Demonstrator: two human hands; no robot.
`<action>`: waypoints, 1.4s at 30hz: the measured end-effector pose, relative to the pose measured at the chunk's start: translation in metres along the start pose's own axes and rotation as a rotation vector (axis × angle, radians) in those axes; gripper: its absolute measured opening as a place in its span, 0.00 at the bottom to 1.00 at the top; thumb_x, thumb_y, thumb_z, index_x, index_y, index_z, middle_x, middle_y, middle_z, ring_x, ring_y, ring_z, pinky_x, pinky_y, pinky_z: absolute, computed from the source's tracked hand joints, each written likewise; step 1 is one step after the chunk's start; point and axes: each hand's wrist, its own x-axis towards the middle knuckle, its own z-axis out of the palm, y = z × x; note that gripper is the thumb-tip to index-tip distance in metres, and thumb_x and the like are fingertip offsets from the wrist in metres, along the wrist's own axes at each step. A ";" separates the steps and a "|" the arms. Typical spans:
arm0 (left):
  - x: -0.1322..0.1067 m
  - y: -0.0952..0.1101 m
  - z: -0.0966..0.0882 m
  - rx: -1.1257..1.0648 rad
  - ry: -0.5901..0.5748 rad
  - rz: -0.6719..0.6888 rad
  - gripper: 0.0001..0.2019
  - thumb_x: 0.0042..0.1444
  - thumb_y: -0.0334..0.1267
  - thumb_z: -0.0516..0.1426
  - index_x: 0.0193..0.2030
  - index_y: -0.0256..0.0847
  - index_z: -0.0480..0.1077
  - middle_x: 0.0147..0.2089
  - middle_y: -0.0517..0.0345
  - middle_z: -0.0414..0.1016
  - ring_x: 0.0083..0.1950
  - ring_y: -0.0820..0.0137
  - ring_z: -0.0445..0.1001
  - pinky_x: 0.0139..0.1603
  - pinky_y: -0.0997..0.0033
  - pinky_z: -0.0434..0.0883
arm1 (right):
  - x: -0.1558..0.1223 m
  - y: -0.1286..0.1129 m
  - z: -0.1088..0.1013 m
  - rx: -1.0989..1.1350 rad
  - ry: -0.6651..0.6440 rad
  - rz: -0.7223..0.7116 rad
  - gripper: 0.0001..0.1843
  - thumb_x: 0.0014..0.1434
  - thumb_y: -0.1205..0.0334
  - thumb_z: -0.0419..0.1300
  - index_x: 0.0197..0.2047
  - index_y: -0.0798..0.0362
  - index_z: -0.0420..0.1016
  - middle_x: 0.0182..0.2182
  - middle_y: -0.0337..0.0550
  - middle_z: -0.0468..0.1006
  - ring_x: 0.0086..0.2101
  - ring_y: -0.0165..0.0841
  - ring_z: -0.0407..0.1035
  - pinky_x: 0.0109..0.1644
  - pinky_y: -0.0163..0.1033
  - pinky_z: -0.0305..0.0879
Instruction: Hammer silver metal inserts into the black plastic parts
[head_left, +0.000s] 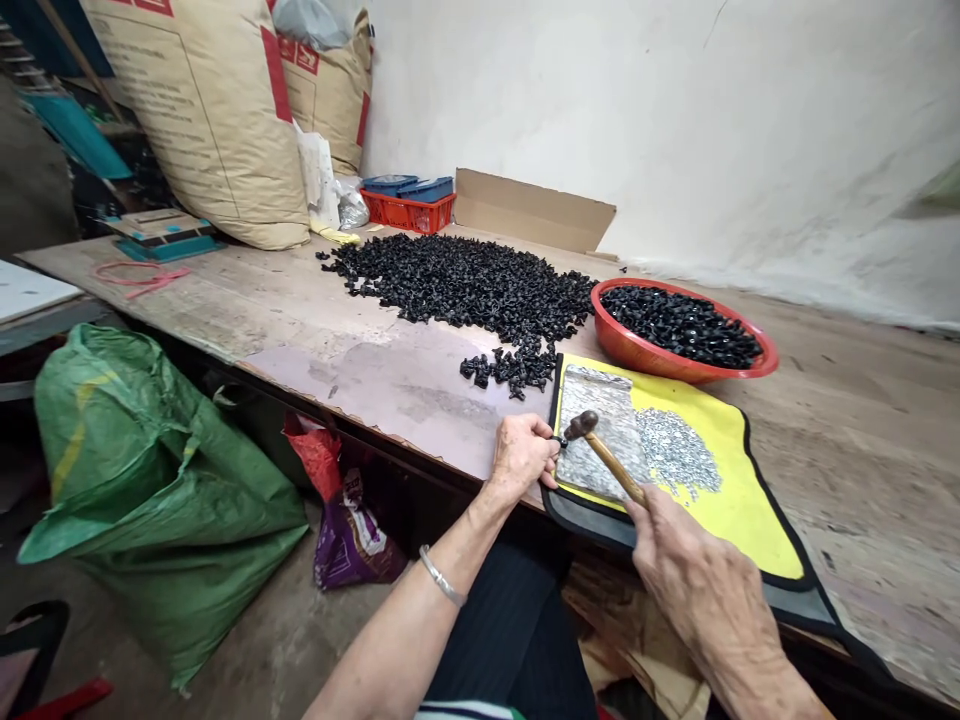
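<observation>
Hammer (611, 462) and black part (560, 441) at the slab (615, 415)

The left hand (521, 450) is closed to a pinch, thumb and fingertips gripping the small, glossy black part at the slab's near-left edge; the right hand (694, 570) is curled fully around the hammer's smooth wooden handle; the rounded, dark metal hammer head (580, 425) sits just to the right of the left fingertips, and whether it touches the part cannot be told.

The slab, grey, mottled and rough-faced, lies immediately right of the left hand and ahead of the right; beneath it is a yellow mat (750, 510) with black edging, extending to the right of the right hand; a loose patch of small, shiny, silvery pieces (679, 450) lies on the mat, ahead of the right hand and beside the slab.

Beyond the right hand stands a round, red-orange bowl (637, 352), heaped with glossy black pieces (679, 325); beyond the left hand, a wide pile (480, 285) of similar irregular pieces spreads over the worn wooden table (375, 370); farther off stand a flat cardboard strip (525, 210) and a red lattice-sided basket (409, 213); a ring-shaped metal bracelet (441, 578) encircles the left wrist.
</observation>
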 end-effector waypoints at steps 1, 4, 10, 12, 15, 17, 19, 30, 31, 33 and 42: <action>0.000 0.000 0.000 0.000 -0.002 -0.001 0.06 0.38 0.23 0.53 0.20 0.37 0.61 0.10 0.67 0.62 0.09 0.75 0.61 0.07 0.76 0.64 | 0.001 0.002 -0.001 0.012 0.014 0.009 0.15 0.63 0.63 0.45 0.34 0.58 0.72 0.17 0.39 0.72 0.14 0.28 0.64 0.18 0.33 0.48; 0.001 -0.001 0.000 0.009 0.000 0.004 0.06 0.38 0.23 0.53 0.22 0.37 0.62 0.10 0.67 0.62 0.08 0.75 0.61 0.06 0.76 0.63 | 0.005 0.010 -0.010 0.059 0.055 0.054 0.16 0.63 0.60 0.46 0.37 0.58 0.73 0.21 0.42 0.76 0.16 0.29 0.66 0.20 0.34 0.51; 0.000 -0.001 -0.001 0.000 -0.004 0.003 0.07 0.38 0.23 0.53 0.24 0.38 0.60 0.10 0.68 0.63 0.09 0.74 0.62 0.07 0.77 0.64 | 0.007 0.010 -0.023 0.171 0.124 0.193 0.16 0.63 0.58 0.49 0.47 0.58 0.71 0.35 0.49 0.80 0.26 0.33 0.72 0.26 0.34 0.59; 0.000 0.000 -0.001 0.004 -0.007 0.010 0.08 0.38 0.23 0.53 0.25 0.38 0.60 0.10 0.69 0.63 0.08 0.74 0.62 0.07 0.78 0.63 | 0.003 0.002 -0.017 0.172 0.112 0.194 0.17 0.63 0.60 0.49 0.48 0.59 0.70 0.36 0.51 0.79 0.27 0.33 0.73 0.27 0.35 0.60; 0.000 -0.001 -0.001 0.009 -0.002 0.012 0.10 0.36 0.22 0.53 0.26 0.39 0.59 0.10 0.70 0.63 0.08 0.74 0.62 0.06 0.78 0.62 | -0.001 -0.006 -0.007 0.095 -0.069 0.116 0.15 0.62 0.63 0.47 0.39 0.58 0.74 0.24 0.46 0.78 0.19 0.31 0.69 0.22 0.35 0.55; 0.000 -0.001 -0.001 0.004 0.000 0.013 0.11 0.35 0.22 0.52 0.26 0.39 0.59 0.10 0.70 0.63 0.08 0.74 0.62 0.06 0.78 0.62 | -0.001 -0.007 -0.005 0.046 -0.145 0.092 0.16 0.62 0.64 0.46 0.36 0.56 0.74 0.20 0.43 0.76 0.15 0.31 0.66 0.19 0.36 0.51; 0.000 -0.001 -0.001 -0.005 -0.007 0.020 0.11 0.35 0.22 0.53 0.26 0.39 0.58 0.10 0.70 0.63 0.08 0.74 0.62 0.06 0.78 0.62 | 0.001 -0.005 -0.009 0.055 -0.079 0.109 0.16 0.63 0.63 0.46 0.40 0.57 0.74 0.25 0.45 0.79 0.18 0.32 0.69 0.21 0.36 0.54; -0.002 0.003 -0.001 0.009 0.016 0.001 0.12 0.36 0.21 0.53 0.27 0.40 0.57 0.10 0.72 0.61 0.08 0.75 0.62 0.08 0.79 0.63 | -0.004 -0.013 -0.008 0.000 0.008 0.117 0.16 0.61 0.64 0.49 0.46 0.61 0.73 0.27 0.47 0.79 0.20 0.32 0.70 0.21 0.35 0.56; -0.003 0.003 -0.001 0.008 0.014 0.000 0.12 0.36 0.21 0.53 0.27 0.40 0.57 0.10 0.72 0.60 0.08 0.75 0.62 0.08 0.79 0.62 | -0.004 -0.014 -0.009 0.008 0.049 0.146 0.16 0.61 0.64 0.49 0.47 0.62 0.72 0.29 0.50 0.80 0.22 0.33 0.72 0.22 0.35 0.57; -0.003 0.003 0.000 0.002 0.015 0.005 0.12 0.36 0.21 0.53 0.26 0.40 0.56 0.10 0.72 0.60 0.08 0.75 0.62 0.08 0.79 0.62 | -0.005 -0.016 -0.008 0.006 0.024 0.185 0.16 0.61 0.64 0.49 0.47 0.62 0.72 0.29 0.51 0.80 0.22 0.34 0.72 0.22 0.35 0.56; -0.006 0.004 -0.003 -0.042 0.005 0.026 0.12 0.34 0.24 0.54 0.26 0.39 0.57 0.10 0.72 0.61 0.09 0.76 0.62 0.08 0.80 0.62 | 0.004 0.002 0.014 0.552 -0.362 0.468 0.14 0.58 0.58 0.48 0.41 0.53 0.70 0.23 0.43 0.77 0.21 0.34 0.70 0.23 0.35 0.61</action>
